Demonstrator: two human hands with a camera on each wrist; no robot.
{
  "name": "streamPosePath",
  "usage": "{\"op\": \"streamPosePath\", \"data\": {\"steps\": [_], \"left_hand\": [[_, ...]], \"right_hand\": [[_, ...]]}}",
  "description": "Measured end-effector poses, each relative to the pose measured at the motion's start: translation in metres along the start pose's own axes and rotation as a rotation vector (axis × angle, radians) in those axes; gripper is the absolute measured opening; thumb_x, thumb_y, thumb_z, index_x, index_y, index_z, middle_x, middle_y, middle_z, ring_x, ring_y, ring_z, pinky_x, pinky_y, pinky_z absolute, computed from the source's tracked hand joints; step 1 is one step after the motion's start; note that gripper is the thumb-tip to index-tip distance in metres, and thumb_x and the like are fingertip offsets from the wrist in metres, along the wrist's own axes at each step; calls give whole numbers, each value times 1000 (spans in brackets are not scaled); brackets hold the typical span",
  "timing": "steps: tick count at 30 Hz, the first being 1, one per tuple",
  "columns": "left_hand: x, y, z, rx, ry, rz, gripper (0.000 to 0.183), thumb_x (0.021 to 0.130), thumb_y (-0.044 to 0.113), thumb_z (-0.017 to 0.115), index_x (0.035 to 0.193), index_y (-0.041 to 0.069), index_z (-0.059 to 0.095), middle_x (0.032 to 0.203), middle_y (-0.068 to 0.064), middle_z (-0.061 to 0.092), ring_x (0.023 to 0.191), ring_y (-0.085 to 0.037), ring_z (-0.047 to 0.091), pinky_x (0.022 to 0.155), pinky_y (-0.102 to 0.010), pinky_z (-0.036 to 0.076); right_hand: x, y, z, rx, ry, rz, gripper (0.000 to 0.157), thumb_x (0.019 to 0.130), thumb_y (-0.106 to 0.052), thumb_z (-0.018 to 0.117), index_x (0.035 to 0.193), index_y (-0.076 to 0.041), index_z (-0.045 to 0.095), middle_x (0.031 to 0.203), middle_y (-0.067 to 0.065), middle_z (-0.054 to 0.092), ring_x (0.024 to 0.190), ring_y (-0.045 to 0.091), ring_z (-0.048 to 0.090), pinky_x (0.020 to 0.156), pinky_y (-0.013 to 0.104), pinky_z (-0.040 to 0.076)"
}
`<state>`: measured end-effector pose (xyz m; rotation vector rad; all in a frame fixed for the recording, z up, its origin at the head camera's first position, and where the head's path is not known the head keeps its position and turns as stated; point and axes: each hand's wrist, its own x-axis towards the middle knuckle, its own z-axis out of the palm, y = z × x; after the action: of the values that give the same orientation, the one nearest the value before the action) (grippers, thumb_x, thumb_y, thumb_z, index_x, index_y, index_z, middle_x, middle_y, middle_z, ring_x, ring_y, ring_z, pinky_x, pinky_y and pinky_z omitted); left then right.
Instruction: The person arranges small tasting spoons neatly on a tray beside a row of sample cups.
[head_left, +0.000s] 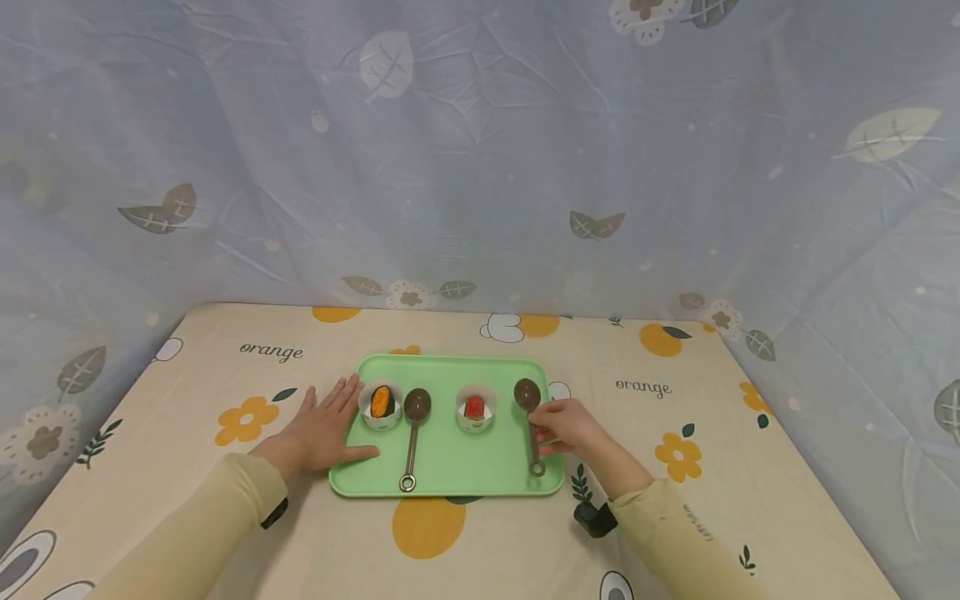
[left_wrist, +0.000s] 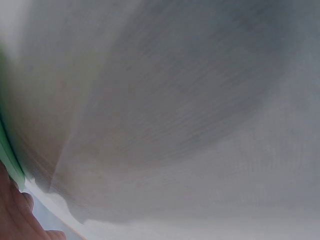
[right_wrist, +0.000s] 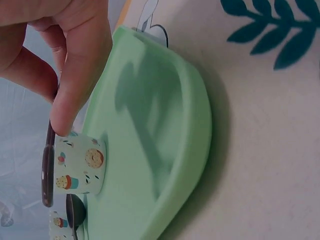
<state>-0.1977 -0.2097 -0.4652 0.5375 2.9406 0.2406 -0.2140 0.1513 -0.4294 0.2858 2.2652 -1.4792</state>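
My right hand pinches the handle of a brown spoon over the right end of a light green tray. In the right wrist view the spoon's handle is raised and its shadow falls on the tray. My left hand rests with spread fingers at the tray's left edge. Nearest to it is a paper cup holding an orange-topped, dark-wrapped piece like toy sushi. A second brown spoon lies beside that cup. Another paper cup with a red-topped piece stands right of the middle.
A patterned cream cloth covers the table around the tray. Pale blue-grey curtains hang behind and at both sides. The left wrist view is mostly blurred grey cloth, with some green tray edge.
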Motion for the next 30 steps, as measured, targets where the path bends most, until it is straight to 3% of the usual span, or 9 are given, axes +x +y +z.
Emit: {"op": "streamPosePath", "data": {"steps": [16,30], "left_hand": [[-1,1,-3,-14,-9,-2,106,79,68,53,145,-7,20,155,-24,13,142,-42,15,107,-69,8],[3,-7,9,-17,-1,-2,107,78,68,55,146,-7,19,155,-24,11,142,-42,13,108,-68,6]], "right_hand": [[-1,1,15,-2,-7,-9,21,92,-9,56,105,7,63,74,4,57,63,11,55,59,26,56],[4,10,24,11,-12,8,20,91,-8,58,104,6,64,70,2,56,59,9,55,56,24,55]]}}
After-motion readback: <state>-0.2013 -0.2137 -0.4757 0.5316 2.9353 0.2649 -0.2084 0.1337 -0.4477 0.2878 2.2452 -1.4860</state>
